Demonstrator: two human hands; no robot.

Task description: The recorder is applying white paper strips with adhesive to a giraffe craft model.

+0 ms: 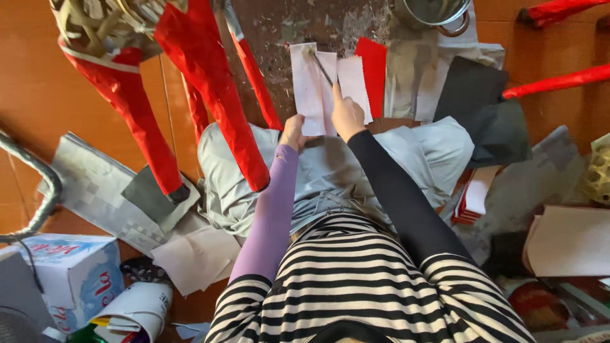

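I look straight down over a striped shirt and grey trousers. My left hand (293, 132), in a lilac sleeve, pinches the near edge of a pale pink paper sheet (309, 95) lying on the stained grey floor patch ahead of my knees. My right hand (347, 115), in a black sleeve, grips a thin brush (321, 67) whose tip rests on the sheet's upper part. A second white strip (353, 79) with a zigzag edge lies just right of it, and a red paper piece (372, 63) beside that.
A woven frame with red paper-wrapped legs (210, 82) stands at upper left. A metal pot (435, 13) sits at the top. Dark grey sheets (483, 108), silver paper (95, 184), a cardboard box (76, 273) and brown paper (569, 241) lie around on the orange floor.
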